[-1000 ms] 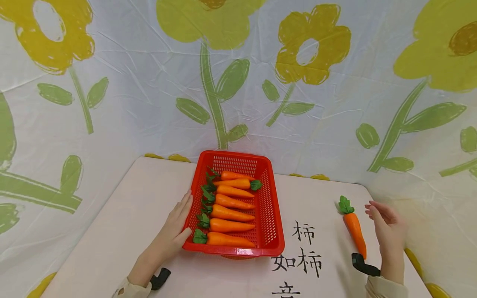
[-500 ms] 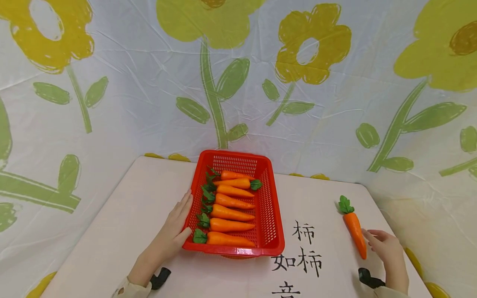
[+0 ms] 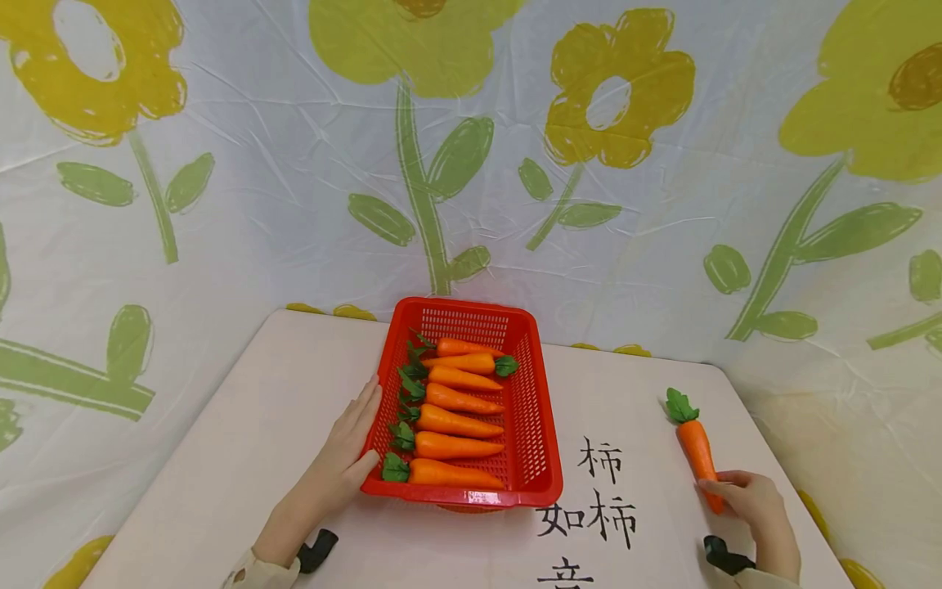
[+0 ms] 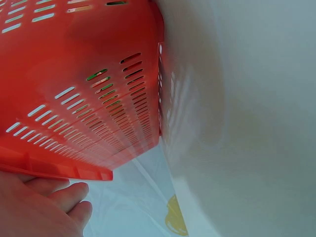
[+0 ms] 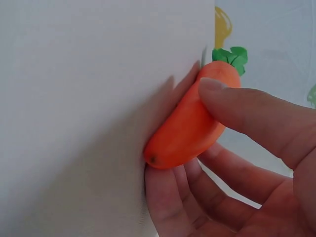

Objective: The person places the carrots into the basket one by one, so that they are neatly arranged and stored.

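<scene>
A red plastic basket (image 3: 547,425) with slotted walls holds several orange carrots (image 3: 458,421), most with green tops to the left. Along its left rim rests my left hand (image 3: 343,455), fingers extended and thumb near the front corner. The left wrist view has the fingers (image 4: 69,196) against the outer edge of the rim. At the right of the table, a single carrot (image 3: 695,448) lies with its leaves pointing away. My right hand (image 3: 758,501) pinches it near the narrow end. In the right wrist view the thumb (image 5: 247,106) presses one side of the carrot, with fingers on the other.
The pale table (image 3: 611,401) carries black printed characters (image 3: 607,487) between the basket and the single carrot. A white flower-print cloth (image 3: 294,164) hangs behind and at both sides. A dark strap piece (image 3: 727,556) sits at each wrist.
My right hand has come down and leftward from beside the single carrot and now pinches its lower end. The left hand and the basket have stayed put.
</scene>
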`<state>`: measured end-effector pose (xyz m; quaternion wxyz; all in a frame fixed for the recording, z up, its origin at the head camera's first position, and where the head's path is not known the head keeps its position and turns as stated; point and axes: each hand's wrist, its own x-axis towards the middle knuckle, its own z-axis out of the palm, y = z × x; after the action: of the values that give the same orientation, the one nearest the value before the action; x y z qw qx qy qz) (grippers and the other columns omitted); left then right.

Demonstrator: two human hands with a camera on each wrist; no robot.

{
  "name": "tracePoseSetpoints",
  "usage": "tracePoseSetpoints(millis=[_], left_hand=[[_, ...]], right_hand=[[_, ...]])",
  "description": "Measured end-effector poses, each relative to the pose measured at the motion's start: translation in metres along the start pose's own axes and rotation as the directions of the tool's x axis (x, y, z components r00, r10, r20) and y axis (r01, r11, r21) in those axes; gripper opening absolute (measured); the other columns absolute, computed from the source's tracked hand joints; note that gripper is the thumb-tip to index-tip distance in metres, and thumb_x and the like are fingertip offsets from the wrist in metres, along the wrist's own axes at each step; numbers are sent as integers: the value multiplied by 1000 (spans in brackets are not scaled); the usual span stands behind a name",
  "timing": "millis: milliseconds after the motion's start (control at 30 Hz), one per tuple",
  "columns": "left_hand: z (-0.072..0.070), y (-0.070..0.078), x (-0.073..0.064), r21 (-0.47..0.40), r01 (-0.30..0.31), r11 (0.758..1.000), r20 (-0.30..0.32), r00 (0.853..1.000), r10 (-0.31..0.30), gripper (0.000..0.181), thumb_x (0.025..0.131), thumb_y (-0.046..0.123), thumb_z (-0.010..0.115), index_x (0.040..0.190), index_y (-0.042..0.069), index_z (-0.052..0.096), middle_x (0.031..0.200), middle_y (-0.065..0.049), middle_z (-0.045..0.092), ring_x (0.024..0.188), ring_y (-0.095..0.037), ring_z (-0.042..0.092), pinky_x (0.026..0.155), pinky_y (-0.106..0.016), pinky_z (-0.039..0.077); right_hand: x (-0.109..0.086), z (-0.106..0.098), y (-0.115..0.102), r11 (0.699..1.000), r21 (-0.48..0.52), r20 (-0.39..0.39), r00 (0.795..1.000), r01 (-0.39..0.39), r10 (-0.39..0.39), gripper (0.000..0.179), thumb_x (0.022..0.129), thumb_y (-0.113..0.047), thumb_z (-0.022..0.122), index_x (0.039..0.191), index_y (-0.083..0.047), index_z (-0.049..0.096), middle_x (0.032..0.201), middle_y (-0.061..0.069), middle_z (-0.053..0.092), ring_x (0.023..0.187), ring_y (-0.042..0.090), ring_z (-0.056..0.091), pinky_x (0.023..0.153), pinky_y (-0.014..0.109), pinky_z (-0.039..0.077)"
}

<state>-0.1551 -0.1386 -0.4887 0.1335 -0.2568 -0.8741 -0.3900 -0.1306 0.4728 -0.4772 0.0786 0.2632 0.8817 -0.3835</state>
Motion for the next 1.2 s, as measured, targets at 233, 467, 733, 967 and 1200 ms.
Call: tracePoseSetpoints(millis=[233, 467, 733, 967, 1200], left_hand=[[0, 0, 1, -3, 8, 1000, 3, 1000, -8, 80, 83, 2, 47, 157, -1, 18, 165, -12, 13, 150, -29, 15, 120, -28, 0], [0, 0, 1, -5, 3, 1000, -3, 1000, -3, 80, 83, 2, 47, 157, -1, 18, 165, -13, 14, 150, -30, 16, 118, -23, -2], [-1, 2, 0, -9, 17, 1000, 6, 1000, -17, 80, 83, 3, 47, 157, 0, 17, 165, -11, 13, 150, -29, 16, 120, -28, 0], [0, 2, -1, 3, 16, 1000, 2, 1000, -16, 81, 83, 3, 47, 157, 0, 17, 165, -11, 13, 150, -29, 16, 121, -29, 1], [0, 0, -2, 21, -2, 1000, -4, 1000, 2, 80, 83, 2, 47, 157, -1, 17, 165, -14, 13, 149, -34, 17, 120, -27, 0]], right_hand=[[-1, 1, 0, 999, 46, -3, 1000, -15, 15, 79, 73, -40, 86, 115, 19, 54, 97, 26, 58, 78, 24, 57, 63, 28, 54], [0, 1, 0, 998, 64, 10, 1000, -22, 22, 80, 74, -37, 86, 118, 21, 51, 97, 25, 58, 78, 25, 57, 64, 29, 55], [1, -2, -8, 999, 53, -1, 1000, 11, -10, 74, 77, -34, 84, 117, 20, 53, 97, 24, 60, 77, 24, 57, 64, 28, 56], [0, -4, -24, 994, 87, -6, 998, 68, -67, 62, 85, -21, 76, 120, 23, 49, 97, 24, 61, 70, 18, 62, 64, 29, 58], [-3, -6, -45, 986, 83, -5, 989, 145, -145, 63, 88, -22, 73, 123, 23, 47, 96, 19, 64, 71, 17, 65, 65, 29, 59]])
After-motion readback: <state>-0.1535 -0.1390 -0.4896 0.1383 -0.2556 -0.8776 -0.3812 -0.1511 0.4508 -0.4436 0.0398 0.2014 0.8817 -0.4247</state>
